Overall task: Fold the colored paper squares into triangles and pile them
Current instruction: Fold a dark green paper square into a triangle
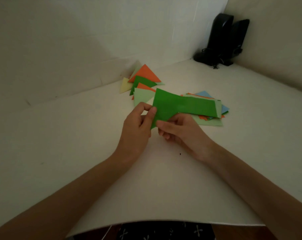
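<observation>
Lying near the back wall, the pile of folded triangles sits left of centre on the white table. Left hand pinches the left edge of the dark green paper, which is lifted off the table and bent; right hand grips its lower edge, fingers curled. Stack of unfolded squares lies flat behind the paper at right, black speakers in the far corner.
</observation>
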A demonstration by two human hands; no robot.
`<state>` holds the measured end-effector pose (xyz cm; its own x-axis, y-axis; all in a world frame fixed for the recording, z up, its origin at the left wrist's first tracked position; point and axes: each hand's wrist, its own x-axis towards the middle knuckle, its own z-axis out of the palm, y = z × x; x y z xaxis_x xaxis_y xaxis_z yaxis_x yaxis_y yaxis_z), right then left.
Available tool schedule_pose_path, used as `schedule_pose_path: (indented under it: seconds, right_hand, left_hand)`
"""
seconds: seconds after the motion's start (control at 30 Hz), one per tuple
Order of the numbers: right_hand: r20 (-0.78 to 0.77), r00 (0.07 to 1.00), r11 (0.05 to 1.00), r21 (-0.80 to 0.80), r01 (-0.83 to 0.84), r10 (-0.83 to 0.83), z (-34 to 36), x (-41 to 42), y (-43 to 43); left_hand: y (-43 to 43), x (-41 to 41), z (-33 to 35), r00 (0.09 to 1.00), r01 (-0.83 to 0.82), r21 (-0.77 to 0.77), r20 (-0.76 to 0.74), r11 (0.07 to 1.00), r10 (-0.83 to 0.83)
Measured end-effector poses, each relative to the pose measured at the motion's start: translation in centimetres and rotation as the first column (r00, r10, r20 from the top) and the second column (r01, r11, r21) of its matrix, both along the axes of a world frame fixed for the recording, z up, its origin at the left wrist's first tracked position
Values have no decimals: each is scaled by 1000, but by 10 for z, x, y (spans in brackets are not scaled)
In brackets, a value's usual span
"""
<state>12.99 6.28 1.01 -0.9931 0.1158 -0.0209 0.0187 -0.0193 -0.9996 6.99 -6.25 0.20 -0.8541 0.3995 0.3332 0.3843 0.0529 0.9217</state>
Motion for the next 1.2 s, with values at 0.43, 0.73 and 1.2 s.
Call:
schedule_pose_path:
  seconds: [0.43, 0.73, 1.2]
  right_hand:
    - [-25, 983, 972, -151, 178, -184, 10, -2, 30]
    - [39, 992, 992, 40, 118, -120, 11, 0, 48]
    - [-62, 960, 948, -186, 257, -273, 1, -3, 11]
  left_hand:
    - [-1, -3, 1, 999, -28, -6, 31, 1000, 28]
    - [-14, -16, 5, 998, -28, -142, 44, 989, 34]
    - [8, 11, 6, 932, 57, 122, 349, 991, -97]
